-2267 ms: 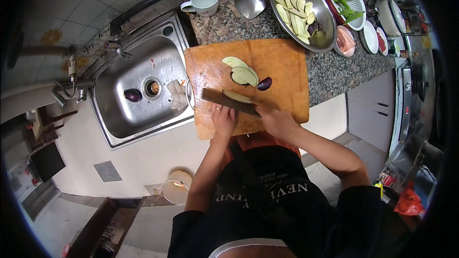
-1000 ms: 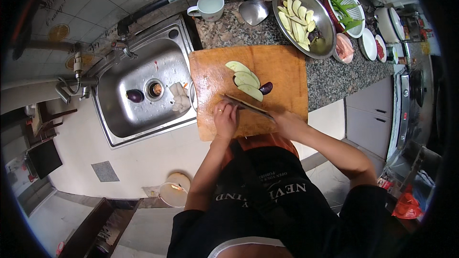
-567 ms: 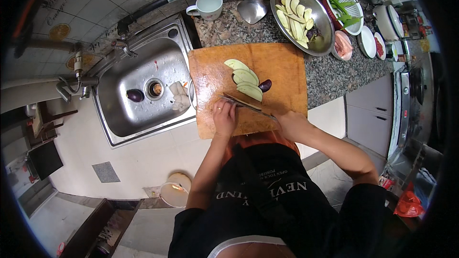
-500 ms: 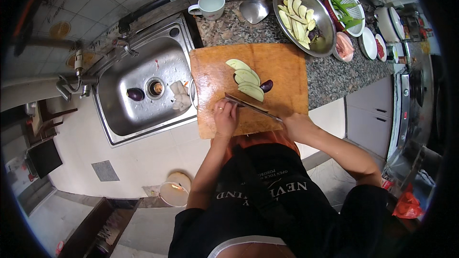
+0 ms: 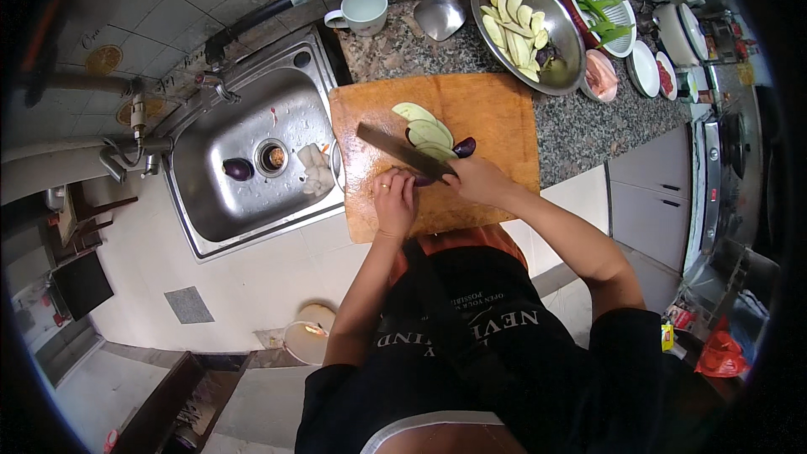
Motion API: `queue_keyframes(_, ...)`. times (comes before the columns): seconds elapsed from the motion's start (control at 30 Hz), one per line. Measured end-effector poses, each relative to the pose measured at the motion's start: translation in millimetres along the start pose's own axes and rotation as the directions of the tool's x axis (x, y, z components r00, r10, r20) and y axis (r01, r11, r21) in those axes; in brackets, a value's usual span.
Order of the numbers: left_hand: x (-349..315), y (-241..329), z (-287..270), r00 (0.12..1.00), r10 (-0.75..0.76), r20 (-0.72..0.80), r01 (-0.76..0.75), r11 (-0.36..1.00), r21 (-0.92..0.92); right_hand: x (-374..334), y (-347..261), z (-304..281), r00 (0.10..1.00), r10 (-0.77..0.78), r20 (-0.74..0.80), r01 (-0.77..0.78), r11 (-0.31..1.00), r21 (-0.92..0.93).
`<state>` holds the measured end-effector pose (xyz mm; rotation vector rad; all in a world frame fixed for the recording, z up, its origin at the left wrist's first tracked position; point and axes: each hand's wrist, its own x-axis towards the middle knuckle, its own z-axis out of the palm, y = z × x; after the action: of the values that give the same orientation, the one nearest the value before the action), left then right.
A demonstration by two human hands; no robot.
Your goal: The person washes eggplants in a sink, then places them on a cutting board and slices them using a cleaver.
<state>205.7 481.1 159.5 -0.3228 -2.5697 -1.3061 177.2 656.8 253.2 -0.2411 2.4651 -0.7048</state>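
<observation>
Right hand (image 5: 479, 181) grips knife (image 5: 402, 150) over eggplant piece (image 5: 423, 178) on wooden cutting board (image 5: 496, 109); left hand (image 5: 393, 200), fingers curled, steadies eggplant piece; pale slices (image 5: 427, 129) just beyond blade.

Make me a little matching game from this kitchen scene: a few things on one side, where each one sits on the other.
Things:
1. knife
2. white mug
3. whole purple eggplant
4. pale eggplant slices

Places:
A. in the steel sink
B. on the wooden cutting board
C. in the right hand
D. on the granite counter behind the board

Pairs: 1-C, 2-D, 3-A, 4-B
</observation>
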Motion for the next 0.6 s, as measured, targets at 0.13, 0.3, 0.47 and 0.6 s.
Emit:
queue_keyframes(0.13, 10.3, 10.7, -10.7, 0.996, 0.077, 0.045, -0.08, 0.995, 0.059, -21.4, 8.1, -9.6, 1.0, -0.015, -0.026, 0.016, 1.0, 0.017)
queue_keyframes(0.3, 14.2, 4.7, -26.9, 0.969, 0.034, 0.243, -0.051, 0.997, 0.066, -41.6, 28.3, -4.1, 0.999, -0.029, -0.034, 0.031, 0.998, 0.056)
queue_keyframes(0.47, -1.0, 7.6, -30.8, 0.903, -0.412, 0.123, 0.422, 0.904, -0.069, -45.1, 31.8, 9.3, 0.994, -0.068, -0.086, 0.061, 0.994, -0.091)
queue_keyframes(0.6, 3.0, 17.0, -12.0, 0.968, -0.25, 0.026, 0.251, 0.965, -0.078, -46.8, 27.6, 14.6, 0.995, -0.007, -0.098, 0.017, 0.994, 0.105)
